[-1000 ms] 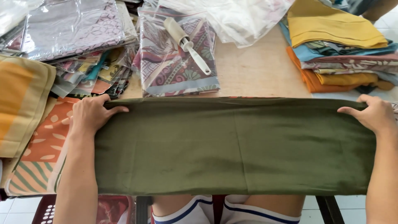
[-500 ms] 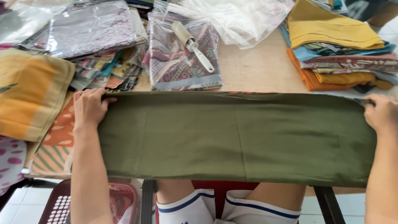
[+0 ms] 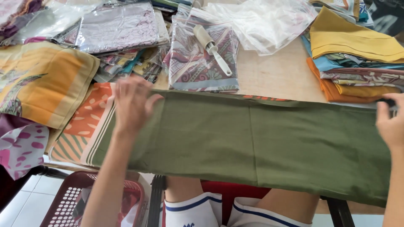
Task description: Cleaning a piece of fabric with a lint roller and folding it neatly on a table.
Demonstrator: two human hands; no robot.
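A long folded olive-green cloth (image 3: 261, 138) lies stretched across the front of the wooden table (image 3: 277, 75), its lower edge hanging over my knees. My left hand (image 3: 132, 103) is at the cloth's left end, blurred, fingers spread on or just over the fabric. My right hand (image 3: 391, 124) is at the right end, at the frame edge, thumb and fingers pinching the cloth's upper corner. An orange patterned cloth (image 3: 80, 130) peeks out under the green cloth's left end.
A white lint roller (image 3: 212, 48) rests on a bagged patterned cloth (image 3: 202, 63). Stacks of folded fabrics stand at right (image 3: 357, 54) and left (image 3: 46, 84). Clear plastic bags (image 3: 261, 21) lie at the back. A red perforated basket (image 3: 75, 201) sits on the floor lower left.
My left hand has lifted off the cloth's left edge and moved inward to the right, now blurred. My right hand stays at the right end. The view has shifted slightly.
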